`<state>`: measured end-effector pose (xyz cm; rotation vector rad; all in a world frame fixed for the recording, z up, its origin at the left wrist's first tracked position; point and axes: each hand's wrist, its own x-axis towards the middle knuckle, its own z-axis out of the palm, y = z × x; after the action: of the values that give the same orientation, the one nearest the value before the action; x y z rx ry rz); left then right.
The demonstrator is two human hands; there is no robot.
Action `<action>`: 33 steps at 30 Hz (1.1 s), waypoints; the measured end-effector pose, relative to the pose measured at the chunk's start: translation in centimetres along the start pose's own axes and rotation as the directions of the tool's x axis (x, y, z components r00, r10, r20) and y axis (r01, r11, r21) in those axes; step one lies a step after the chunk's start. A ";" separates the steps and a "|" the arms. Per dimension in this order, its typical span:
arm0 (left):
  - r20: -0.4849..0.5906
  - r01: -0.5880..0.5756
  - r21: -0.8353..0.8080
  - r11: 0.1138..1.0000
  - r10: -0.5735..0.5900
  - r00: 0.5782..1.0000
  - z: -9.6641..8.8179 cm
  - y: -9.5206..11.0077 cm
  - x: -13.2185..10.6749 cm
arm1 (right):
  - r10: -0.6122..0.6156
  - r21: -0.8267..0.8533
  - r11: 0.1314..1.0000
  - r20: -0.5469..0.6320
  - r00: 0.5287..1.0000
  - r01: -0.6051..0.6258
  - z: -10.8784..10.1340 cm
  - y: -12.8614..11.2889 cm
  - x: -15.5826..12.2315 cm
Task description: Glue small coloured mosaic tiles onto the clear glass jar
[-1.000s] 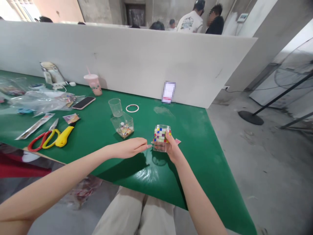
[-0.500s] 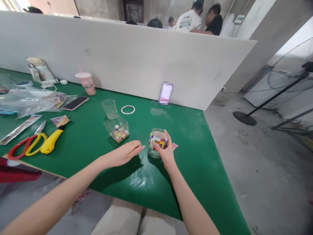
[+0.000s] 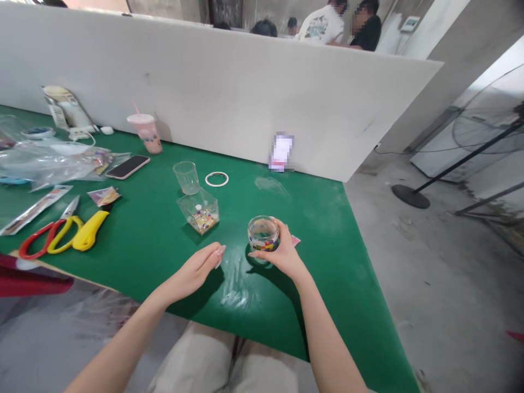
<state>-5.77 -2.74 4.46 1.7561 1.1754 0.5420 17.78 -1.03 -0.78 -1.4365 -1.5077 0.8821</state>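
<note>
My right hand [image 3: 286, 252] is wrapped round a clear glass cup [image 3: 257, 234] banded with small coloured mosaic tiles. The cup's round mouth faces partly towards me, and a pink piece [image 3: 295, 240] lies on the table just behind my fingers. To the left, my left hand [image 3: 203, 263] hovers over the table with its fingers curled and pressed together, apart from the cup. Whatever it pinches, if anything, is hidden. Beyond that hand sits a clear angular container [image 3: 186, 207] with loose mosaic pieces [image 3: 206, 219] inside.
A clear plastic cup [image 3: 186, 177] and a white ring [image 3: 216, 179] stand farther back. Scissors [image 3: 53, 234], a yellow-handled cutter [image 3: 92, 230], a dark phone [image 3: 129, 166], a pink drink cup [image 3: 146, 132] and plastic bags are leftward. A lit phone [image 3: 281, 153] leans against the partition [image 3: 229, 98].
My left hand has drawn back left and down, away from the mosaic cup. My right hand has tipped the cup so its mouth shows more. The whole view has shifted slightly.
</note>
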 end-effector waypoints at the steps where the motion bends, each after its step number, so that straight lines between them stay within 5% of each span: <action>1: 0.002 -0.006 0.000 1.000 0.006 1.000 0.1 0.1 0.1 | -0.017 -0.070 0.997 0.012 1.000 0.018 -0.2 0.1 0.0; 5: 0.016 -0.020 -0.025 1.000 0.020 1.000 0.6 0.7 0.1 | -0.037 -0.201 0.978 0.083 0.996 0.053 -1.1 0.2 0.1; 8: 0.032 -0.009 -0.111 0.994 0.012 0.999 0.7 1.7 0.0 | 0.000 -0.114 0.993 0.105 0.994 0.012 -2.7 -0.8 -0.6; 12: 0.108 0.062 -0.363 0.930 -0.024 0.994 0.9 3.0 0.2 | -0.113 0.101 0.987 -0.146 0.983 0.128 -4.5 -3.5 -3.5; 17: 0.257 0.157 -0.617 0.771 0.009 0.966 2.6 3.1 0.7 | -0.174 0.033 0.983 -0.167 0.970 0.182 -1.6 -5.5 -7.6; 21: 0.172 0.184 -0.600 0.778 -0.099 0.980 4.7 3.3 0.4 | -0.260 -0.001 0.965 -0.154 0.953 0.263 1.2 -5.5 -8.3; 25: 0.094 0.171 -0.635 0.754 -0.145 0.985 6.1 3.5 0.0 | -0.286 0.003 0.957 -0.118 0.951 0.288 1.4 -5.6 -7.8; 33: 0.120 0.211 -0.747 0.631 -0.183 0.976 6.9 3.1 -0.1 | -0.289 -0.020 0.957 -0.071 0.955 0.288 1.1 -5.9 -8.0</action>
<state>0.86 -6.26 3.85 0.8851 0.8980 0.7341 14.31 -9.46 3.33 -1.2011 -1.6165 0.6381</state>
